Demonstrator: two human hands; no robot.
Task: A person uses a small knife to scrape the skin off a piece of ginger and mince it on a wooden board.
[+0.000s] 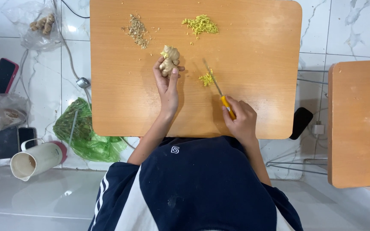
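Head view, looking straight down. A smooth wooden table [253,111] with rounded corners stands on a glossy white marble-patterned floor [356,30].

The left hand [167,83] lies on the table, palm up, fingers curled narrowly around a knobbly, pale beige ginger root [169,60], which rests at the fingertips near the table's middle. The thumb presses against the root's lower side.

The right hand [240,117] is closed in a fist around the yellow handle of a knife [219,90]. Its thin metal blade points up and left, the flat lying close to the wood. The blade touches a small heap of bright yellow minced ginger [206,78].

Near the far edge lie two more piles: a larger, fluffy mound of yellow mince [201,24] and, to its left, a scatter of dry brown peel [137,31].

On the floor at left: a crumpled green plastic bag [84,132], a cream-coloured jug [37,159] lying on its side, and a clear bag with more ginger [41,23]. A second wooden table [358,128] shows at right.
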